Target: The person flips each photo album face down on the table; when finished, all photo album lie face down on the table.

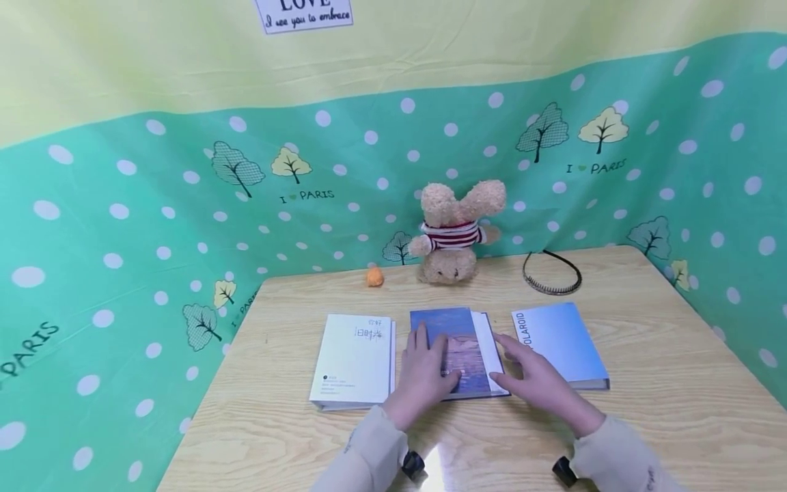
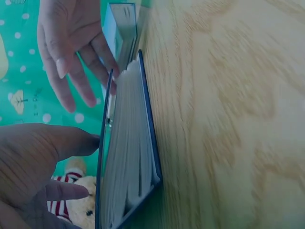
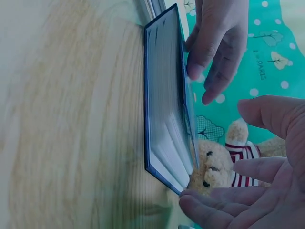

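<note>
A blue photo album (image 1: pixel 458 342) with a sea picture on its cover lies on the table, a white strip showing along its right side. My left hand (image 1: pixel 424 372) rests on the cover's left part, fingers spread and thumb near the lower middle. At the right edge is my right hand (image 1: pixel 535 376), its thumb and fingers apart. In the left wrist view, the cover stands slightly away from the pages (image 2: pixel 128 143), with the left thumb (image 2: pixel 78 142) against it. The right wrist view has the right fingertips (image 3: pixel 193 200) beside the album's edge.
A white album (image 1: pixel 353 355) lies to the left and a light-blue Polaroid album (image 1: pixel 559 342) to the right. Behind are an upside-down plush toy (image 1: pixel 455 236) in a striped top, a small orange object (image 1: pixel 374 277) and a black toothed headband (image 1: pixel 556 291). A green dotted cloth (image 1: pixel 344 150) hangs behind the table.
</note>
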Demonstrator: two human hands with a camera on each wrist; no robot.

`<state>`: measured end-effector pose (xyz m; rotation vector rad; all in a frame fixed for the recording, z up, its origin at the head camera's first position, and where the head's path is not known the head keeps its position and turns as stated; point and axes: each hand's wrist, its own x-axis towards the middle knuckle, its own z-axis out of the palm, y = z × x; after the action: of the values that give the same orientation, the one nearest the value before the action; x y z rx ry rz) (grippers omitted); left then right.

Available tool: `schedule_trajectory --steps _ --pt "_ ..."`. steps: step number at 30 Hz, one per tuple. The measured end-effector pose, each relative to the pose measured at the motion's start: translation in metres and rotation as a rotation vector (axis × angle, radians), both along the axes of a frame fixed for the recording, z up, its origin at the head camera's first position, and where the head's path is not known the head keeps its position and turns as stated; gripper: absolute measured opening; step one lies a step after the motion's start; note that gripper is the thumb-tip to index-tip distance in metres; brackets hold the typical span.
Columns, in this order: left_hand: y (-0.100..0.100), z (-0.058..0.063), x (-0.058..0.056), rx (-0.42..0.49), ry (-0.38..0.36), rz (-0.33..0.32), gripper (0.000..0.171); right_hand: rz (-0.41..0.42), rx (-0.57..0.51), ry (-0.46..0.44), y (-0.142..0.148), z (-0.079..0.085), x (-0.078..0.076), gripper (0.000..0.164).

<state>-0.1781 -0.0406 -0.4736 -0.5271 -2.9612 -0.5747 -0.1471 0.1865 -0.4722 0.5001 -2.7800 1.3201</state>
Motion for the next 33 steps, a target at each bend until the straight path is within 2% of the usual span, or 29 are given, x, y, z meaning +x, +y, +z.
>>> schedule_trajectory --steps 5,10,13,21,28,33 --pt "-0.008 -0.002 0.0 0.107 -0.031 0.012 0.073 0.009 0.025 -0.036 -0.004 0.004 0.002 0.073" --pt "-0.013 -0.003 0.001 0.225 -0.151 0.044 0.082 0.007 0.035 -0.078 -0.006 0.006 0.003 0.076" --pt "-0.014 -0.002 0.002 0.263 -0.189 0.048 0.084 0.009 0.005 -0.107 -0.006 0.006 0.002 0.075" --pt "-0.015 -0.003 0.003 0.304 -0.19 0.05 0.083 0.01 -0.114 -0.223 -0.008 0.007 0.001 0.075" --pt "-0.013 -0.005 0.005 0.334 -0.183 0.056 0.079 -0.053 -0.225 -0.373 -0.013 0.007 -0.002 0.079" --pt "-0.014 -0.005 0.006 0.36 -0.184 0.054 0.073 -0.063 -0.322 -0.432 -0.014 0.008 -0.001 0.084"
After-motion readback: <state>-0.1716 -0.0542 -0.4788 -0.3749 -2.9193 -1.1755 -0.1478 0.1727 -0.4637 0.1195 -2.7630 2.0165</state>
